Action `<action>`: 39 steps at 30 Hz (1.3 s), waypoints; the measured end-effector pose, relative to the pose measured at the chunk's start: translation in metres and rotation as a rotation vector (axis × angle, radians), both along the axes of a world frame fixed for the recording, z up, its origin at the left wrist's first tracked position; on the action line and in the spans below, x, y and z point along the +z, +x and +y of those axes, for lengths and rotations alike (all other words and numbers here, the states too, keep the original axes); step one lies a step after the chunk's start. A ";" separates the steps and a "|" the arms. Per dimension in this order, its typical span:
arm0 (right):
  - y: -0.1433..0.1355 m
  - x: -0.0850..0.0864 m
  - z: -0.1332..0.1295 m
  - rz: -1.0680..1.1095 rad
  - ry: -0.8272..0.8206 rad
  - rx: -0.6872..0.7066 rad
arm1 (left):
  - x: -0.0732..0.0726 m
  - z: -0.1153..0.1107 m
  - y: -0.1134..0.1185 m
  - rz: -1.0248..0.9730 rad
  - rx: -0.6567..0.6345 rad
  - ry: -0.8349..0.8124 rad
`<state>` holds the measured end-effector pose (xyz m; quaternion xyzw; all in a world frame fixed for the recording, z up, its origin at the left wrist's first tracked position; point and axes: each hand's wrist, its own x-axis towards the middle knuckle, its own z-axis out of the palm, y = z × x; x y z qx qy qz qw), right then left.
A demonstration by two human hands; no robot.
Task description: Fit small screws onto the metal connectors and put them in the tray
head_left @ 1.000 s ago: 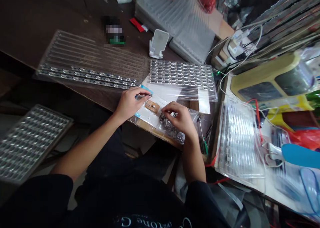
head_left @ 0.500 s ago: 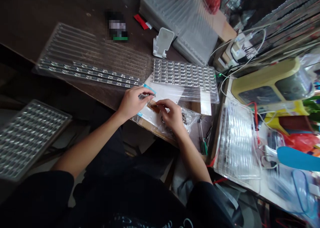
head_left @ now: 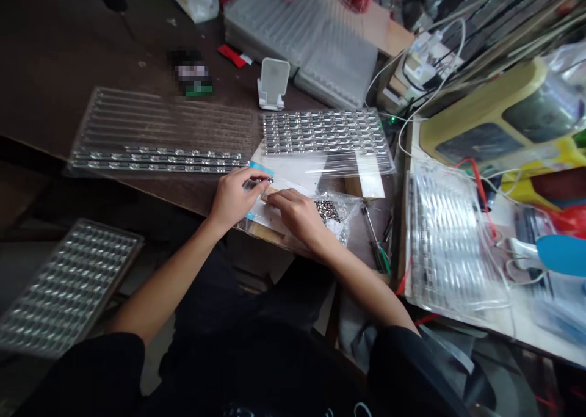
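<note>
My left hand is closed, with small metal connectors pinched between thumb and fingers. Close beside it, my right hand has its fingertips pressed together over a small tan block; whatever they pinch is too small to make out. Both hands are over a white work sheet with blue tape at the table's front edge. Under and beside the right hand lies a clear plastic bag of small shiny metal parts.
A clear grooved tray holds connector rows along its near side. Another tray is mostly filled with connectors. A green-handled screwdriver lies right. Behind stand a white phone stand and stacked trays. A filled tray sits lower left.
My right hand has moved in closer to the left one and flattened over the tan block, uncovering more of the metal parts in the bag. The camera view has shifted and turned slightly.
</note>
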<state>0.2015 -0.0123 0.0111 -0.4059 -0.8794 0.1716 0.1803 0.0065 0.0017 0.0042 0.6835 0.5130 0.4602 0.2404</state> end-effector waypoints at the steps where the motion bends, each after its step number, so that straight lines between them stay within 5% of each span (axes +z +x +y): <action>1: 0.004 0.002 0.002 0.084 -0.045 0.010 | 0.001 0.001 0.001 0.017 -0.004 0.010; 5: 0.027 0.019 0.008 0.421 -0.072 -0.090 | 0.004 0.000 0.012 0.052 -0.034 -0.004; 9: 0.045 0.032 0.008 0.507 0.010 -0.261 | 0.004 -0.006 0.028 0.061 -0.103 -0.046; 17: 0.039 0.033 0.001 0.474 -0.047 -0.126 | 0.002 -0.009 0.031 0.141 -0.101 -0.078; 32: 0.038 0.030 0.004 0.477 -0.067 -0.109 | 0.001 -0.011 0.030 0.263 -0.123 -0.040; 39: 0.040 0.029 0.006 0.502 -0.047 -0.086 | 0.009 -0.009 0.026 0.137 -0.018 0.029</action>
